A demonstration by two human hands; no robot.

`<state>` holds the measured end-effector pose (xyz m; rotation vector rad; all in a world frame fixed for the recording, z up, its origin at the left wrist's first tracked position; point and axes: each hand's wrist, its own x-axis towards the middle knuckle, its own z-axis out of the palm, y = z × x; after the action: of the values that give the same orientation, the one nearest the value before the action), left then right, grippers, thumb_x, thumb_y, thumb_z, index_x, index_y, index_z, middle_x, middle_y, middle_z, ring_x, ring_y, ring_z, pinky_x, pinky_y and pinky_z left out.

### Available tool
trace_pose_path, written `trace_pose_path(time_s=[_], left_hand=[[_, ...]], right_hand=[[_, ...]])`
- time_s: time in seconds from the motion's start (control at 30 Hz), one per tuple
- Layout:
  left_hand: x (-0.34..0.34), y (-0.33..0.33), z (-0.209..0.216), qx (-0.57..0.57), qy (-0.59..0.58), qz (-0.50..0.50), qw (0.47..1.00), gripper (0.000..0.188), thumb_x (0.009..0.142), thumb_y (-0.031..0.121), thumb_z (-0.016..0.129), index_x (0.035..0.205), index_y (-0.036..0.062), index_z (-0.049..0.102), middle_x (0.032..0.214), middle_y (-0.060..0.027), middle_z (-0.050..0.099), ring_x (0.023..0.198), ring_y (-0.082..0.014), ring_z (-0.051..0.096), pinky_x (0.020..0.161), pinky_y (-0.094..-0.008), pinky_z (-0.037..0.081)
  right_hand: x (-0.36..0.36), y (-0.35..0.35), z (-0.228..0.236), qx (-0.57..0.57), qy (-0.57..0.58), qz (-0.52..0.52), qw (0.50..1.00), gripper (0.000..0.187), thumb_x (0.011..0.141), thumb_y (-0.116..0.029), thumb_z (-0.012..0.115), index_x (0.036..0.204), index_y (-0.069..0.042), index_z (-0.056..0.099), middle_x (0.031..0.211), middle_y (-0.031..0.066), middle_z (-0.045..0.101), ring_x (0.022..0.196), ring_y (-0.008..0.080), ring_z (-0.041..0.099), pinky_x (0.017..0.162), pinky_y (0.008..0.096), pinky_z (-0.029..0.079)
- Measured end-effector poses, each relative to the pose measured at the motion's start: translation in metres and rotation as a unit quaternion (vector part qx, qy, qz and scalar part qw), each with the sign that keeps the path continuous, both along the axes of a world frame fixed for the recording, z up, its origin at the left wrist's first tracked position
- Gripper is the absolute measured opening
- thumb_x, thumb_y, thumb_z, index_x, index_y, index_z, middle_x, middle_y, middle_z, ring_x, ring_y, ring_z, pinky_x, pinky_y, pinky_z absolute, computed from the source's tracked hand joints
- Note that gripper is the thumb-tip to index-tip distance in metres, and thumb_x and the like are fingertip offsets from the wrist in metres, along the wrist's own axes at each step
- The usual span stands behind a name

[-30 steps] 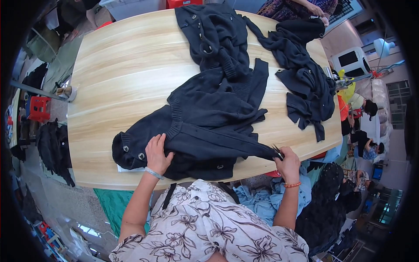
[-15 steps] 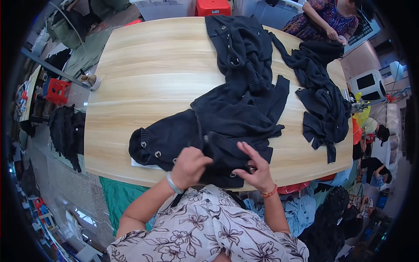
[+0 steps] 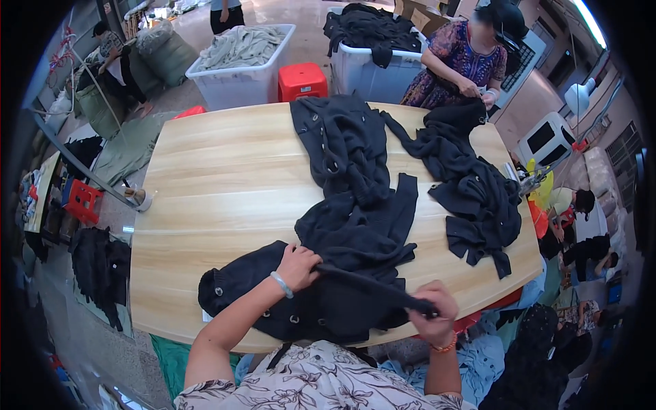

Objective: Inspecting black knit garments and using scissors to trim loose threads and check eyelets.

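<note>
A black knitted cardigan (image 3: 342, 311) with round buttons along one edge lies at the table's near edge in front of me. My left hand (image 3: 298, 268) is closed on its cloth near the middle. At the right, my right hand (image 3: 436, 314), slightly blurred, grips the end of a long dark strip of the cardigan, probably a sleeve. That strip is stretched between both hands, a little above the rest of the garment. Another black buttoned cardigan (image 3: 345, 140) lies beyond it, its lower part bunched toward mine.
More black knitwear (image 3: 478, 198) lies on the right of the wooden table (image 3: 212, 171). Across that corner, a co-worker (image 3: 458, 61) handles its far end. Behind the table stand a red stool (image 3: 302, 82) and white bins of grey (image 3: 240, 48) and black clothes (image 3: 372, 31).
My right hand, open before, has moved right and closed on the cardigan, drawing a strip taut. My left hand now holds the cloth. The view has tilted up, showing more of the room.
</note>
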<state>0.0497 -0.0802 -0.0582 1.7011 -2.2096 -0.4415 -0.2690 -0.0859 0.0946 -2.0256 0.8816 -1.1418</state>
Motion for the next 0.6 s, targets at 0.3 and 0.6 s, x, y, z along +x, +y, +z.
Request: trace_pose_path(time_s=[0.3, 0.6], left_hand=[[-0.098, -0.059, 0.165, -0.056, 0.513, 0.016, 0.856, 0.017, 0.087, 0.006, 0.054, 0.102, -0.0001, 0.058, 0.085, -0.0263, 0.065, 0.083, -0.0446, 0.064, 0.071, -0.0442, 0.051], [-0.095, 0.011, 0.272, 0.007, 0.898, -0.151, 0.413, 0.033, 0.101, 0.004, 0.039, 0.133, 0.0104, 0.035, 0.112, -0.0059, 0.057, 0.095, -0.0137, 0.066, 0.063, -0.0253, 0.062]], right_hand=[[-0.106, -0.061, 0.025, -0.116, -0.151, -0.348, 0.918, 0.025, 0.093, -0.004, 0.062, 0.117, 0.003, 0.062, 0.115, 0.0068, 0.064, 0.103, 0.0166, 0.06, 0.095, 0.0315, 0.047], [-0.069, -0.102, 0.126, -0.123, -0.295, -0.217, 0.922, 0.053, 0.098, -0.029, 0.052, 0.137, 0.007, 0.045, 0.139, 0.022, 0.05, 0.126, 0.0326, 0.053, 0.105, 0.041, 0.047]])
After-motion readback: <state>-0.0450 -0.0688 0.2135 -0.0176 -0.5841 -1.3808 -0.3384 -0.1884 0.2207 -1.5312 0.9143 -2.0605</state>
